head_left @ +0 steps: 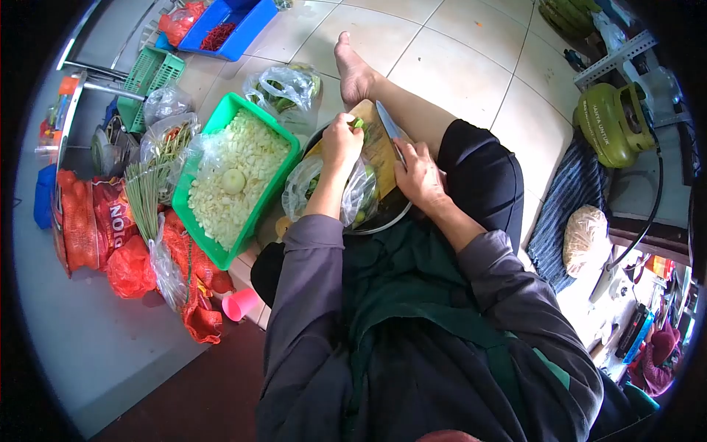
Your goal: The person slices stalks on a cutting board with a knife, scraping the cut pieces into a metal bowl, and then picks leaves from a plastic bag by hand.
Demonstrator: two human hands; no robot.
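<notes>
My right hand [421, 175] is wrapped round the handle of a kitchen knife [387, 122], its blade pointing away from me over the wooden cutting board [381, 166]. Across the board, my left hand [342, 141] pinches a small green vegetable piece [358, 124]; its exact kind is too small to make out. The board rests on a round metal basin [390, 221] at my lap. Below my left wrist lies a clear plastic bag [298, 186] with green vegetables inside, partly hidden by my forearm.
A green crate [224, 258] of chopped pale vegetables, a whole peeled onion [233, 179] among them, stands left. Beyond are another vegetable bag [283, 90] and a blue tub [254, 33]. Red mesh sacks [77, 221] line the left; a green gas cylinder [607, 125] stands right.
</notes>
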